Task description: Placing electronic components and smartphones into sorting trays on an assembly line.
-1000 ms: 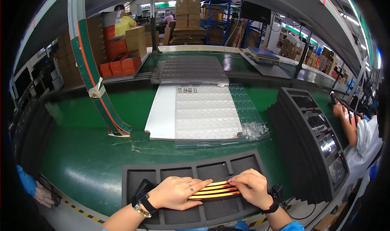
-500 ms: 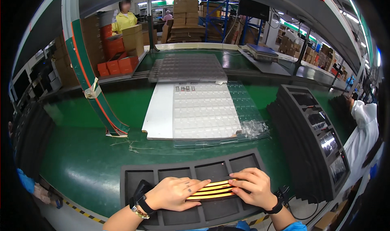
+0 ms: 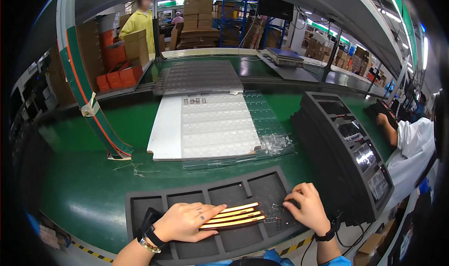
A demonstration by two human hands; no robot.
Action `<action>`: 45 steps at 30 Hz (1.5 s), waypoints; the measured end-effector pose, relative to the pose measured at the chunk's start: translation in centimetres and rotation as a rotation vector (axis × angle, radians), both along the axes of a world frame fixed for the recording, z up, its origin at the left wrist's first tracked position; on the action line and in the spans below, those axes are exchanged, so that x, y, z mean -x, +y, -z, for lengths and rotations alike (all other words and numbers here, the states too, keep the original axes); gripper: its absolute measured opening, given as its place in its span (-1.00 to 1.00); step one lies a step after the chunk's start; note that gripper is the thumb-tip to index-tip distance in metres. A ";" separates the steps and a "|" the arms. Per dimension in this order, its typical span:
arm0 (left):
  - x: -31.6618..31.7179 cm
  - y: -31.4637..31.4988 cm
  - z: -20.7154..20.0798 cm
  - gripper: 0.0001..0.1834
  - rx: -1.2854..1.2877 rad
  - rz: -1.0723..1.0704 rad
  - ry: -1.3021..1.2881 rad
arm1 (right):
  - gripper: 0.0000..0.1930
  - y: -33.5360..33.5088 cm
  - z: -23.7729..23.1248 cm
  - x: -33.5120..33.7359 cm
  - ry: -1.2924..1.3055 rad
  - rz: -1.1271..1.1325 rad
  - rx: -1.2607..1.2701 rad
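My left hand [image 3: 189, 221] lies over the left end of a stack of several thin strips [image 3: 238, 215] that glow yellow, fingers on top and thumb along the near side. The strips sit above a black foam tray [image 3: 164, 201] with rectangular compartments. Just right of their free ends, my right hand [image 3: 308, 209] is closed in a pinch. At its fingertips is a small clear rectangular piece with dark edges [image 3: 277, 206]; its kind is too small to tell. Similar small pieces [image 3: 271, 220] show by the strip ends.
Beyond the foam tray, a clear plastic blister tray [image 3: 220, 125] overlaps a white board [image 3: 163, 130] on the green table [image 3: 89, 182]. At right stands a stack of black foam trays [image 3: 327, 158] with clear-wrapped contents. A co-worker's white sleeve [image 3: 414, 137] is beyond it. A green post [image 3: 91, 97] rises at left.
My right hand has come off the strips and moved right, now pinching beside their ends. The left hand keeps hold, and the strip ends are now uncovered. The whole view has shifted slightly.
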State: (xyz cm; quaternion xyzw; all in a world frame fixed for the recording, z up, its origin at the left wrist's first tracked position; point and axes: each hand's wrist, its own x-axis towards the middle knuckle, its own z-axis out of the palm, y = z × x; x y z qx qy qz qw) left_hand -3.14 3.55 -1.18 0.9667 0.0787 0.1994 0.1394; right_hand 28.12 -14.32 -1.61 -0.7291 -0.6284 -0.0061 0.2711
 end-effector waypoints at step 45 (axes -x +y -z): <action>0.5 0.1 0.0 -0.31 0.050 0.013 0.017 | -0.81 5.8 -1.6 7.3 0.136 -0.636 -0.292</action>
